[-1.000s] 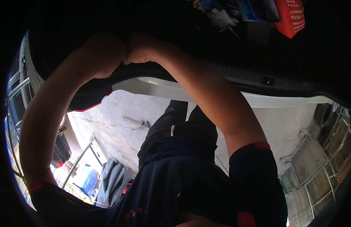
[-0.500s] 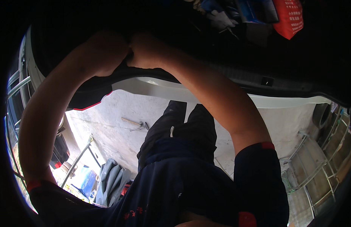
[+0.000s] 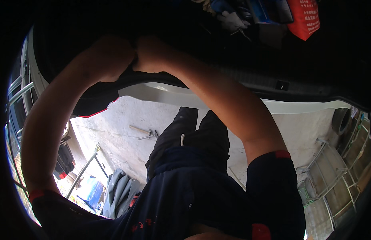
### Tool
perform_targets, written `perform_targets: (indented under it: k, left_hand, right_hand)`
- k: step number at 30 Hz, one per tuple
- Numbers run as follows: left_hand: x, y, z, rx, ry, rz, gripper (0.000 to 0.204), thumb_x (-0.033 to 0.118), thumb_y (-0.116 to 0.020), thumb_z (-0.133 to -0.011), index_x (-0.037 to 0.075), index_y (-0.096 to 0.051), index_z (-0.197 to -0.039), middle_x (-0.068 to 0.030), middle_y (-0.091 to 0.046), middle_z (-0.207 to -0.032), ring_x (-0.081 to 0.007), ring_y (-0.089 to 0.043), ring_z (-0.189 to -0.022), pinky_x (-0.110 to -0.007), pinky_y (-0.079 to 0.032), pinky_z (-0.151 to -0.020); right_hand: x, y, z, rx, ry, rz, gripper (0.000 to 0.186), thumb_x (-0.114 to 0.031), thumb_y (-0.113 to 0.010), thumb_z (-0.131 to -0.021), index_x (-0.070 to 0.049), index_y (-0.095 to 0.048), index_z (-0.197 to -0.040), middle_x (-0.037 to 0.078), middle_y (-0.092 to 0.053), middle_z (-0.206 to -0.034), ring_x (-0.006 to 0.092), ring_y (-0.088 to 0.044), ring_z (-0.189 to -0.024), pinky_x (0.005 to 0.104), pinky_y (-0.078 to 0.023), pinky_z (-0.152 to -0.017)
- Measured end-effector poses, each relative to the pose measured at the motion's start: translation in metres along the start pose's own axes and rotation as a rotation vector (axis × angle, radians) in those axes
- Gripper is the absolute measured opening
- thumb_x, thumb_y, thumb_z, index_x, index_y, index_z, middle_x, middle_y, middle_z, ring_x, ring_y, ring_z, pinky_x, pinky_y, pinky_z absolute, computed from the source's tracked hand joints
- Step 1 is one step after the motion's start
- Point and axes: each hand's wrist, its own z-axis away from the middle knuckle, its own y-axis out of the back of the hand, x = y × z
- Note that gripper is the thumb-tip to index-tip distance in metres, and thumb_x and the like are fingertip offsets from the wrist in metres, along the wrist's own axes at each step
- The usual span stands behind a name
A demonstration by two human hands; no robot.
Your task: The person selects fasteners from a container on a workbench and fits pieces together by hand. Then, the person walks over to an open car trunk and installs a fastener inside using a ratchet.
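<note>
Both arms reach forward into the dark opening of a car's trunk, over its black sill (image 3: 249,76). My left hand (image 3: 113,58) is closed in a fist shape at the trunk's near edge, left of the middle. Right beside it, nearly touching, my right hand (image 3: 151,56) is closed too. Deep shadow covers the fingers, so whatever they grip cannot be made out. The pale bumper (image 3: 161,91) runs just below the hands, and a dark panel with a red edge (image 3: 99,110) lies under my left forearm.
Inside the trunk at the far right are a red bag (image 3: 304,20), a blue package (image 3: 265,12) and a whitish glove (image 3: 232,21). A hammer (image 3: 141,129) and a metal tool lie on the concrete floor. Metal frames (image 3: 325,172) and a tyre (image 3: 340,121) stand at the right.
Hardly anything differs. Both hands stay closed at the same spot, and the view has shifted very slightly.
</note>
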Motion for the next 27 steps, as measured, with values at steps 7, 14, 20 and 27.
perform_targets:
  k: [7, 14, 20, 27]
  left_hand:
    - [0.001, -0.005, -0.001, 0.004, 0.009, 0.012, 0.018, 0.002, -0.072, -0.090, 0.003, -0.078, -0.106, -0.0158, -0.078, -0.112, -0.0309, -0.075, -0.107, -0.041, -0.060, -0.097]
    - [0.002, -0.001, 0.000, -0.026, 0.022, 0.061, 0.018, 0.002, -0.071, -0.091, 0.003, -0.078, -0.109, -0.0161, -0.078, -0.113, -0.0302, -0.075, -0.109, -0.041, -0.060, -0.098]
    - [0.003, -0.002, 0.001, -0.024, 0.025, 0.005, 0.022, 0.003, -0.072, -0.092, 0.004, -0.077, -0.114, -0.0161, -0.078, -0.115, -0.0299, -0.076, -0.108, -0.041, -0.061, -0.097]
    - [0.006, -0.003, 0.001, -0.020, 0.058, 0.034, 0.023, 0.002, -0.072, -0.093, 0.004, -0.076, -0.116, -0.0160, -0.077, -0.116, -0.0294, -0.076, -0.108, -0.041, -0.062, -0.096]
  right_hand:
    - [-0.006, 0.000, 0.003, -0.033, -0.077, -0.002, 0.032, -0.018, -0.079, -0.085, 0.000, -0.077, -0.111, 0.020, -0.078, -0.106, 0.0339, -0.076, -0.099, 0.0453, -0.062, -0.086]
    - [-0.002, -0.002, -0.004, -0.040, 0.012, 0.054, 0.031, -0.016, -0.078, -0.085, 0.001, -0.077, -0.112, 0.020, -0.078, -0.102, 0.0343, -0.076, -0.096, 0.0454, -0.061, -0.085]
    - [0.004, 0.004, -0.009, -0.096, 0.050, 0.033, 0.030, -0.014, -0.077, -0.085, 0.001, -0.076, -0.111, 0.020, -0.077, -0.101, 0.0344, -0.075, -0.093, 0.0458, -0.061, -0.082]
    - [0.003, 0.007, -0.007, -0.164, -0.022, 0.045, 0.030, -0.010, -0.073, -0.084, 0.001, -0.076, -0.111, 0.020, -0.077, -0.101, 0.0332, -0.075, -0.092, 0.0446, -0.061, -0.080]
